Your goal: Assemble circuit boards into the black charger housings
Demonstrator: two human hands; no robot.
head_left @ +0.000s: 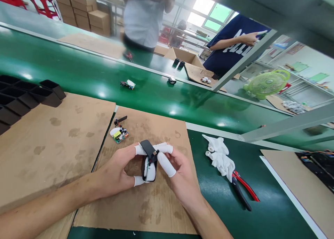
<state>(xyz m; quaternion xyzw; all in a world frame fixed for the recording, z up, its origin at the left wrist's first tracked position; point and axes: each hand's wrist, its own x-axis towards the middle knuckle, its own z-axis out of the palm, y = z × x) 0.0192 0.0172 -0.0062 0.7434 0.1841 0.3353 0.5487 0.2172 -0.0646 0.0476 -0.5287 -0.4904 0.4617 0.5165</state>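
Left hand (118, 172) clamping rectangular black plastic casing (143, 168), right hand (183, 173) pinching flat black plastic cap (148, 149), white-covered green board (150, 172) just chilling inside.

Room over the left cardboard (57, 141) between black cases (28, 97) and left grip (117, 171), circuit board (120, 135) an obstacle beyond.

The scene is bright; windows (203, 5) at upper right glow nearly white, glare spots the green surface (86, 81) mid-frame, and the white shirt (143, 23) at top centre blurs.
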